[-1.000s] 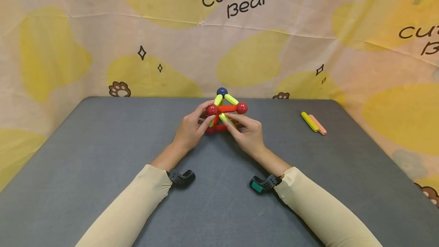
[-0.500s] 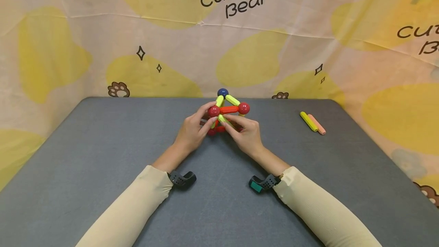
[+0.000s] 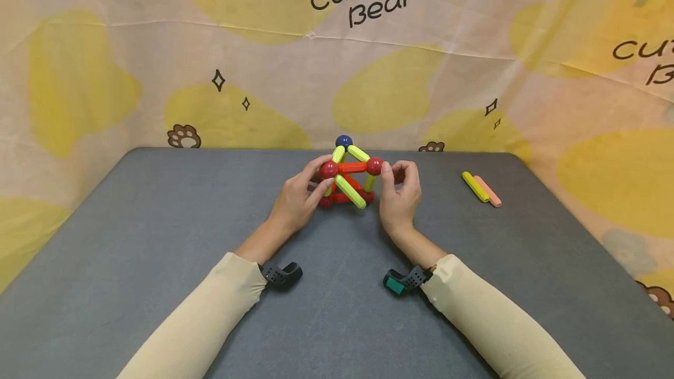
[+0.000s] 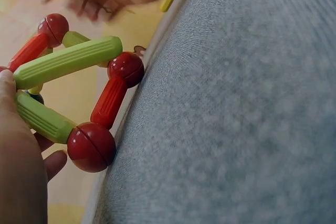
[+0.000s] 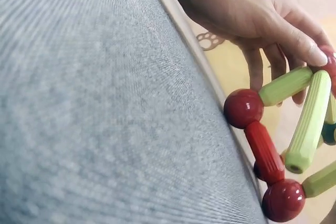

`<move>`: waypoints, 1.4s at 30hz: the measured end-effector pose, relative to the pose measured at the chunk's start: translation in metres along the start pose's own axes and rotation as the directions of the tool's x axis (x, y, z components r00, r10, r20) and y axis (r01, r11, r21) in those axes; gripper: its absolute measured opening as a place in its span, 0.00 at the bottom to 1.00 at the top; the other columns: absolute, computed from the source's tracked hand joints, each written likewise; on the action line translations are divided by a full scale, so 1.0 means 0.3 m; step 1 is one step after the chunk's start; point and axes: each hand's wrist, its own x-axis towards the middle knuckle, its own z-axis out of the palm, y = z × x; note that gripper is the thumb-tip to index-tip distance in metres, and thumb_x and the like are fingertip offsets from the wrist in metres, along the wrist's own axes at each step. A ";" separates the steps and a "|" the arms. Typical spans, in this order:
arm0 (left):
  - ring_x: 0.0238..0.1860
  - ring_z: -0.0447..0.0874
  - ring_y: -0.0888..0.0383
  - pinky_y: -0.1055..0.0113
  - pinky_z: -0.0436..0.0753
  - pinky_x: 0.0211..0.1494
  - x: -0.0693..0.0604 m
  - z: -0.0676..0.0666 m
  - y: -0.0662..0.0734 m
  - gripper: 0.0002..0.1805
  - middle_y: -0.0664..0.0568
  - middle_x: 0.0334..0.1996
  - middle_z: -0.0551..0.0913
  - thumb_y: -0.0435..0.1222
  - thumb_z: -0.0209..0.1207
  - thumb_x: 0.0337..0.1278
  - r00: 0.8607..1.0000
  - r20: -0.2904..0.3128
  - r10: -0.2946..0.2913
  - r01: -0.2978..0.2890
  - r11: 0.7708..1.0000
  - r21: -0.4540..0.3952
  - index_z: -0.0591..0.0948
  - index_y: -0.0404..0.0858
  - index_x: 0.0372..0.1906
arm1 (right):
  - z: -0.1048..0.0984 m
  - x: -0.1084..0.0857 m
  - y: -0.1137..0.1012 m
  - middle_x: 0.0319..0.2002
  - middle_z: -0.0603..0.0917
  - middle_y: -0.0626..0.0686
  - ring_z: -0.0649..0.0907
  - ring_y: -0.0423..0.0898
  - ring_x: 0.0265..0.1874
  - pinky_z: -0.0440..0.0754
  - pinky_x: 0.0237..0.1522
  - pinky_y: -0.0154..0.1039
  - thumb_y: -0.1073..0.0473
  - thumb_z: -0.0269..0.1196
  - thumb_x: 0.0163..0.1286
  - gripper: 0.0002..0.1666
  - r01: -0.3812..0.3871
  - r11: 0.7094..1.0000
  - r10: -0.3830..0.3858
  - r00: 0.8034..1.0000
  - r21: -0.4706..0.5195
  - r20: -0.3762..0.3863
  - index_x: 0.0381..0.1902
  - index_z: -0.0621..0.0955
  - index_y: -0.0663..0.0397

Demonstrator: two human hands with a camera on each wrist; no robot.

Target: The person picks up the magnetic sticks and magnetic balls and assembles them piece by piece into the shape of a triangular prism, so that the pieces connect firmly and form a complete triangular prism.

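A ball-and-stick building frame point(image 3: 353, 167) of red balls, red and green sticks and a blue top ball point(image 3: 344, 143) stands near the table's far edge. My left hand point(image 3: 295, 195) grips its upper left red ball point(image 3: 329, 169) between thumb and fingers. From that ball a light green stick point(image 5: 310, 124) slants down across the front face, its lower end free. Beside the upper right red ball point(image 3: 374, 165), my right hand point(image 3: 401, 197) is raised with bent, loose fingers and holds nothing. It appears blurred and apart from the ball in the left wrist view.
To the right on the grey table point(image 3: 158, 250), a yellow-green stick point(image 3: 475, 186) and a pink stick point(image 3: 488, 191) lie side by side. A patterned cloth point(image 3: 263, 63) hangs behind the table's far edge.
My right hand has let go of the slanting green stick and moved right, to beside the upper right red ball. My left hand keeps its grip; the frame has shifted slightly right.
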 end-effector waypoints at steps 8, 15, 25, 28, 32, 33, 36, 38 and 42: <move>0.45 0.88 0.52 0.57 0.88 0.48 0.000 0.000 -0.006 0.26 0.44 0.49 0.87 0.40 0.58 0.72 0.998 -0.016 -0.058 0.058 0.998 -0.006 0.71 0.43 0.71 | -0.011 0.010 0.032 0.49 0.84 0.61 0.81 0.51 0.44 0.77 0.46 0.39 0.43 0.63 0.71 0.29 -0.231 0.972 0.213 0.767 -0.049 0.605 0.58 0.76 0.59; 0.46 0.88 0.51 0.57 0.88 0.48 -0.004 -0.003 -0.007 0.26 0.43 0.50 0.87 0.40 0.57 0.73 0.998 -0.021 -0.061 0.061 0.998 0.004 0.70 0.43 0.71 | -0.007 0.009 0.040 0.49 0.86 0.56 0.83 0.49 0.46 0.79 0.46 0.39 0.58 0.77 0.57 0.35 -0.208 0.975 0.204 0.728 -0.073 0.655 0.60 0.76 0.53; 0.46 0.87 0.51 0.57 0.88 0.49 0.000 -0.002 -0.006 0.25 0.43 0.51 0.86 0.39 0.57 0.73 0.997 -0.015 -0.070 0.069 0.998 -0.007 0.70 0.43 0.71 | -0.008 0.011 0.038 0.48 0.86 0.56 0.82 0.48 0.43 0.80 0.45 0.35 0.58 0.75 0.60 0.25 -0.233 0.969 0.231 0.738 -0.082 0.634 0.53 0.80 0.53; 0.47 0.87 0.51 0.57 0.88 0.49 0.001 -0.003 -0.004 0.26 0.43 0.51 0.86 0.40 0.57 0.73 0.997 -0.010 -0.078 0.078 0.997 -0.006 0.70 0.43 0.72 | -0.008 0.013 0.035 0.47 0.86 0.55 0.81 0.48 0.41 0.79 0.44 0.35 0.57 0.76 0.60 0.23 -0.237 0.967 0.239 0.741 -0.088 0.627 0.51 0.81 0.53; 0.46 0.87 0.51 0.57 0.88 0.48 0.002 -0.005 -0.001 0.26 0.43 0.50 0.86 0.40 0.57 0.73 0.997 -0.011 -0.078 0.078 0.997 -0.006 0.70 0.43 0.72 | -0.005 0.014 0.033 0.44 0.86 0.55 0.80 0.48 0.38 0.77 0.41 0.36 0.57 0.76 0.59 0.21 -0.232 0.968 0.240 0.750 -0.096 0.616 0.48 0.82 0.54; 0.46 0.87 0.51 0.57 0.88 0.48 0.002 -0.005 -0.001 0.26 0.43 0.50 0.86 0.39 0.57 0.73 0.997 -0.012 -0.075 0.075 0.997 -0.004 0.70 0.42 0.72 | -0.005 0.014 0.033 0.43 0.85 0.55 0.80 0.48 0.38 0.77 0.41 0.36 0.57 0.76 0.59 0.21 -0.230 0.968 0.241 0.753 -0.099 0.612 0.48 0.82 0.54; 0.46 0.87 0.51 0.56 0.88 0.47 0.000 -0.007 0.000 0.26 0.43 0.50 0.86 0.38 0.58 0.73 0.998 -0.015 -0.067 0.067 0.998 -0.002 0.70 0.42 0.71 | -0.003 0.014 0.034 0.41 0.85 0.55 0.79 0.48 0.37 0.75 0.40 0.37 0.57 0.76 0.60 0.20 -0.223 0.969 0.243 0.764 -0.109 0.598 0.47 0.82 0.56; 0.46 0.87 0.51 0.56 0.88 0.46 0.000 -0.008 0.001 0.26 0.43 0.50 0.86 0.38 0.58 0.72 0.998 -0.014 -0.065 0.065 0.998 -0.003 0.70 0.42 0.71 | -0.003 0.014 0.036 0.39 0.85 0.56 0.79 0.48 0.36 0.75 0.40 0.37 0.57 0.76 0.60 0.19 -0.214 0.970 0.241 0.770 -0.117 0.591 0.46 0.82 0.56; 0.42 0.89 0.51 0.57 0.89 0.42 -0.001 -0.004 0.001 0.31 0.43 0.49 0.87 0.36 0.64 0.66 0.998 -0.003 -0.060 0.060 0.998 0.003 0.69 0.43 0.72 | -0.004 0.012 0.035 0.42 0.86 0.57 0.81 0.51 0.39 0.77 0.41 0.38 0.55 0.76 0.59 0.21 -0.210 0.965 0.262 0.784 -0.157 0.563 0.47 0.82 0.57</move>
